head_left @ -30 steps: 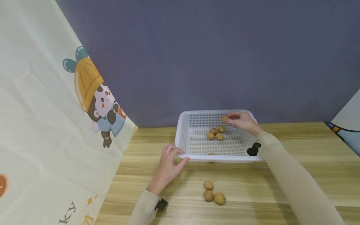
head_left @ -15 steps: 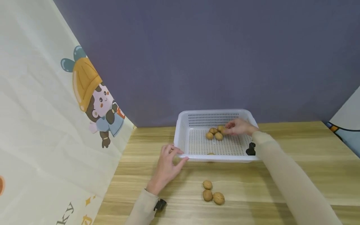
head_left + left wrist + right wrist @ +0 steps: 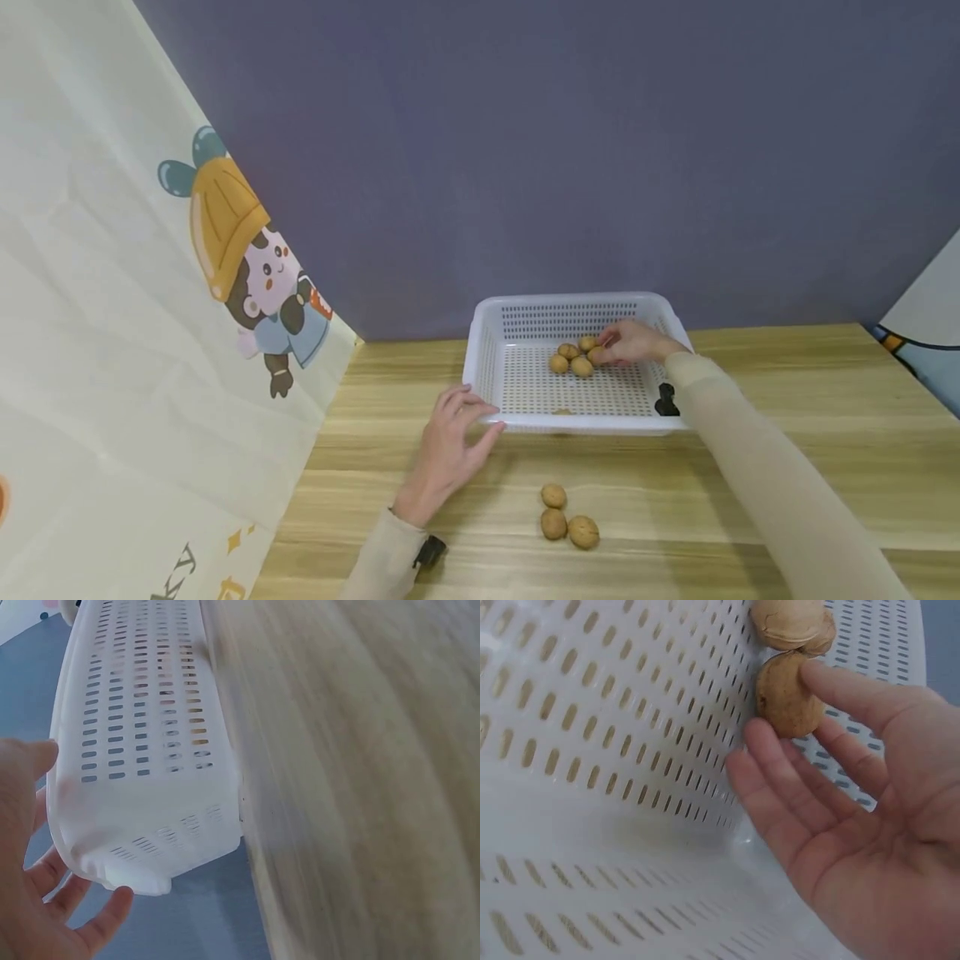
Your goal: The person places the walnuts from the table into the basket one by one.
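Note:
A white perforated plastic basket (image 3: 573, 423) stands on the wooden table. My left hand (image 3: 444, 458) holds its near-left corner, thumb (image 3: 43, 759) on one side of the rim and fingers on the other. My right hand (image 3: 636, 342) reaches down inside the basket and pinches a walnut (image 3: 787, 694) between thumb and fingers, low over the basket floor. Several other walnuts (image 3: 581, 367) lie clustered just left of it. In the right wrist view a pale walnut (image 3: 789, 621) sits right beside the held one.
Three walnuts (image 3: 553, 523) lie together on the table (image 3: 660, 533) in front of the basket. A dark blue-grey wall (image 3: 570, 167) rises behind it. At left hangs a white sheet (image 3: 90, 275) with cartoon prints.
My right hand has brought the walnut down from near the basket's back wall to the basket floor, against the cluster. My left hand stays at the rim.

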Motion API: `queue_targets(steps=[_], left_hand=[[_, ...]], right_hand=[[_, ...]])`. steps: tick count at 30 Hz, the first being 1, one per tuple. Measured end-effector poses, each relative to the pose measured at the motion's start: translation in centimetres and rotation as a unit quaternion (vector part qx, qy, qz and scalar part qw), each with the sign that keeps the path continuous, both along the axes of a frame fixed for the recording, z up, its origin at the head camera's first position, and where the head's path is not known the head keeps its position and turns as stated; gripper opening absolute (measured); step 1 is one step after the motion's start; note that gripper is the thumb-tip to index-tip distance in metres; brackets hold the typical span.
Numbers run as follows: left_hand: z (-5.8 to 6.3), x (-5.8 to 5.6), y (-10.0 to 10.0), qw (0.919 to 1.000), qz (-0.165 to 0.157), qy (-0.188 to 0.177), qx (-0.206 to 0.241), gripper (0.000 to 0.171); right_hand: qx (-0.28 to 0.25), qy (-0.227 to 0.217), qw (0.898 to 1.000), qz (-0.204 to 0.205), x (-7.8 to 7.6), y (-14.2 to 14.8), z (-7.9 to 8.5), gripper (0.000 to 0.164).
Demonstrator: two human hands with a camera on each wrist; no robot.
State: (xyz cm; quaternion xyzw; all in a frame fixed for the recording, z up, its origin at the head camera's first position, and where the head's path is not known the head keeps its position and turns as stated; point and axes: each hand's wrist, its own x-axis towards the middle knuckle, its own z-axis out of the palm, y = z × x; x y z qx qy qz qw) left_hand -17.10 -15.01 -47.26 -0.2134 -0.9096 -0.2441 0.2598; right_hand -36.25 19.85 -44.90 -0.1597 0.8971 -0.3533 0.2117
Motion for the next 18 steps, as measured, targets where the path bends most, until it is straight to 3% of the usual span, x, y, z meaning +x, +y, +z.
queue_targets(steps=[6, 11, 15, 18], left_hand=[[-0.1, -0.2, 0.1, 0.9998, 0.004, 0.015, 0.009, 0.024], [0.0, -0.2, 0.2, 0.9996, 0.004, 0.008, 0.027, 0.025], [0.0, -0.2, 0.1, 0.9995, 0.001, 0.001, 0.033, 0.025], [0.0, -0.2, 0.1, 0.9994, -0.002, 0.004, 0.034, 0.024]], right_hand=[[0.02, 0.02, 1.0, -0.003, 0.2, -0.1, 0.6, 0.049], [0.035, 0.023, 0.999, 0.01, 0.2, -0.1, 1.2, 0.051], [0.057, 0.031, 0.997, 0.028, 0.5, 0.0, 2.5, 0.055], [0.063, 0.065, 0.995, 0.042, 1.2, -0.1, 4.1, 0.057]])
